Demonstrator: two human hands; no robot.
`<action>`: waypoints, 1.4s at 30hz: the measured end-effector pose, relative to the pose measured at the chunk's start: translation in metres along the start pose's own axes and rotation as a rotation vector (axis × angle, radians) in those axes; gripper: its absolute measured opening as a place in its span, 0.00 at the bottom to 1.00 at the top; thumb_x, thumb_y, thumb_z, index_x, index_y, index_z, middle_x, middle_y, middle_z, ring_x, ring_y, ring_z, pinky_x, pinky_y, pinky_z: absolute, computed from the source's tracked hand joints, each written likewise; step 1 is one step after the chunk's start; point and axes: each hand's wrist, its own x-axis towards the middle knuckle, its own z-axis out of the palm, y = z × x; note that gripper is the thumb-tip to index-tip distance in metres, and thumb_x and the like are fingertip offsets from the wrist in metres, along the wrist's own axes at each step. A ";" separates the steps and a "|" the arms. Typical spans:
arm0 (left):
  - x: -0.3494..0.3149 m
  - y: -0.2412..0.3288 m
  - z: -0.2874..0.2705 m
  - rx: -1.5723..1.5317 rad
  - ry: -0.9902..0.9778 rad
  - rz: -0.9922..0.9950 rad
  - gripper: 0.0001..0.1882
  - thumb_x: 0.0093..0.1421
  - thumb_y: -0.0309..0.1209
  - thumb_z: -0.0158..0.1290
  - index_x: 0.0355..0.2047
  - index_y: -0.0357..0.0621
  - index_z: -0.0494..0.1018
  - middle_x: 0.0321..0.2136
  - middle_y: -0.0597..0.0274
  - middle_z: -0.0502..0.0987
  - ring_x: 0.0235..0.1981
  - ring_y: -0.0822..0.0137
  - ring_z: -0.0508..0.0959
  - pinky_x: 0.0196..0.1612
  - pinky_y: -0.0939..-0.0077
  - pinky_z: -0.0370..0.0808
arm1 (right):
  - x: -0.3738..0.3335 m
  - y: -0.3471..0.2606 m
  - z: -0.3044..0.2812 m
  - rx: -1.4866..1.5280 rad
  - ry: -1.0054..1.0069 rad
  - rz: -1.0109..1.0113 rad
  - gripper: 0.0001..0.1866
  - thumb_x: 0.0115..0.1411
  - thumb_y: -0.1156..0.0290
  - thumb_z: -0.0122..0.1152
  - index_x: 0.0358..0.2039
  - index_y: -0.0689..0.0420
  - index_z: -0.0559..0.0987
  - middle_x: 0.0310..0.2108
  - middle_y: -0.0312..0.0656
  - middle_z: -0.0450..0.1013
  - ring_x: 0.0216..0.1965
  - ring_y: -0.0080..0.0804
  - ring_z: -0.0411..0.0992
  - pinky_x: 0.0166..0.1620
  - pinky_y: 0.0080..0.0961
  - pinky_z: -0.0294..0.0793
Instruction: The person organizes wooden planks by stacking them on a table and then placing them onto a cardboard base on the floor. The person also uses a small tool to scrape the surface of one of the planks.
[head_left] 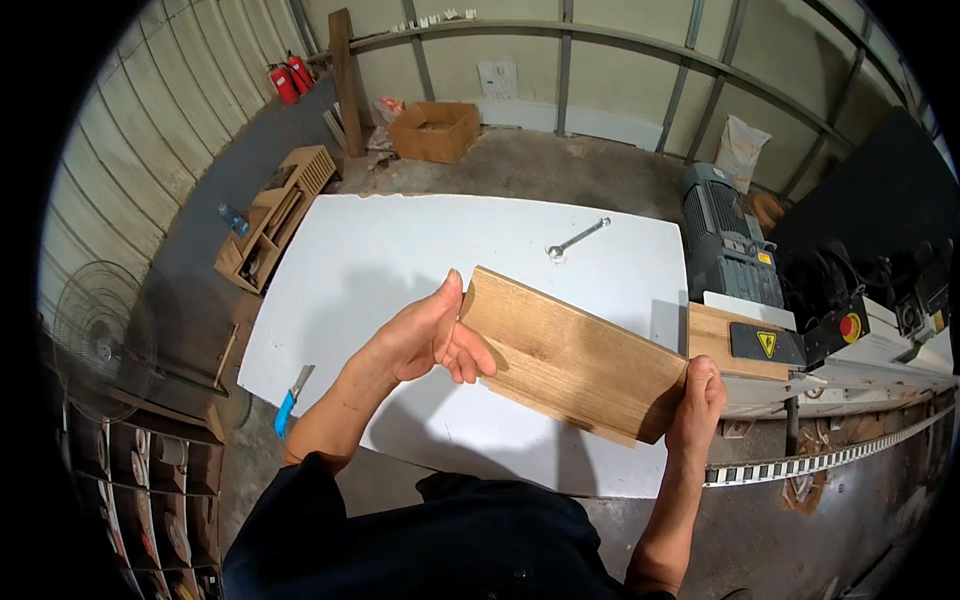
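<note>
Between my two hands is a flat wooden board (pixel 575 350) with brown grain, tilted and raised over a white tabletop (pixel 350 240). My left hand (pixel 435 335) grips its left end, the thumb pointing up at the edge and the fingers curled along the lower corner. At the right end, my right hand (pixel 695 400) is closed round the edge with the thumb on top. On the far part of the table lies a metal wrench (pixel 580 240). A knife with a blue handle (pixel 286 410) rests by the table's near left edge, beside my left forearm.
Right of the table stands a machine with a grey motor (pixel 735 230) and a red stop button (pixel 849 327). A wooden cabinet (pixel 275 220) is at the left, near a standing fan (pixel 105 345). Behind the table sit a cardboard box (pixel 435 132) and fire extinguishers (pixel 285 85).
</note>
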 end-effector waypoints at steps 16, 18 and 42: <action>-0.049 0.024 0.022 0.136 0.109 0.121 0.50 0.61 0.66 0.24 0.57 0.23 0.49 0.24 0.41 0.79 0.17 0.64 0.79 0.20 0.78 0.76 | -0.003 -0.018 0.017 0.065 -0.038 -0.007 0.19 0.69 0.58 0.43 0.30 0.60 0.71 0.28 0.30 0.66 0.32 0.16 0.59 0.37 0.17 0.61; -0.052 0.025 0.023 0.144 0.116 0.138 0.51 0.60 0.67 0.25 0.57 0.22 0.47 0.24 0.41 0.79 0.17 0.63 0.79 0.19 0.78 0.75 | -0.004 -0.017 0.017 0.056 -0.028 -0.020 0.19 0.69 0.58 0.43 0.29 0.61 0.71 0.28 0.30 0.66 0.32 0.17 0.59 0.37 0.17 0.61; 0.073 -0.138 -0.025 -0.036 0.270 -0.108 0.33 0.58 0.26 0.46 0.65 0.46 0.53 0.50 0.57 0.67 0.36 0.63 0.74 0.40 0.73 0.75 | -0.061 0.106 -0.064 -0.431 -0.080 -0.071 0.08 0.62 0.74 0.54 0.36 0.65 0.77 0.40 0.46 0.77 0.41 0.33 0.75 0.46 0.24 0.72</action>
